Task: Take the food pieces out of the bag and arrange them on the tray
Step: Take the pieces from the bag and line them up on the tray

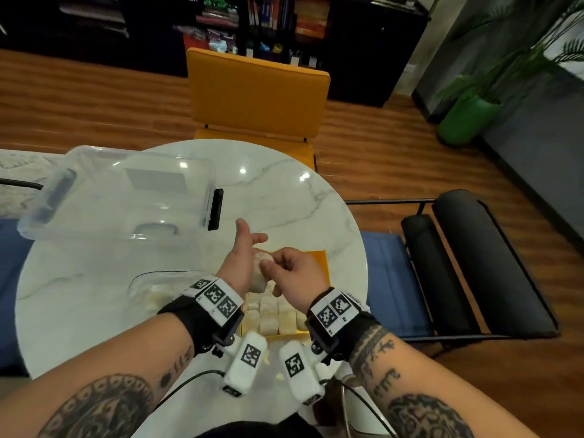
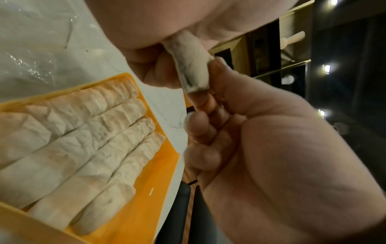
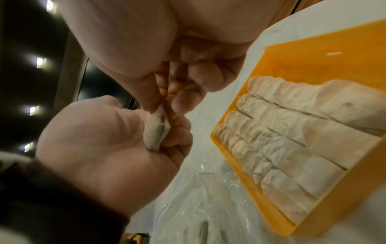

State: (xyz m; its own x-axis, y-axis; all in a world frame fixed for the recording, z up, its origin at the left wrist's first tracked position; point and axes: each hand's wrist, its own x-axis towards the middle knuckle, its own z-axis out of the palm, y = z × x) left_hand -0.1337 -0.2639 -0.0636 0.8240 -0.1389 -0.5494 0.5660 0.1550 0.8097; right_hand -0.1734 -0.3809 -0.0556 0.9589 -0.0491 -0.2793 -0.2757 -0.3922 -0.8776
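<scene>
Both hands [image 1: 268, 263] pinch floury roll [image 2: 192, 66] | ridged rolls, yellow tray [image 2: 150, 206]

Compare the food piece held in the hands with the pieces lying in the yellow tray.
The held piece is up in the air, pinched between the left hand and right hand; the tray pieces lie flat in the yellow tray. The held piece is alone; the tray pieces sit packed in rows. All are pale, whitish pieces.
</scene>
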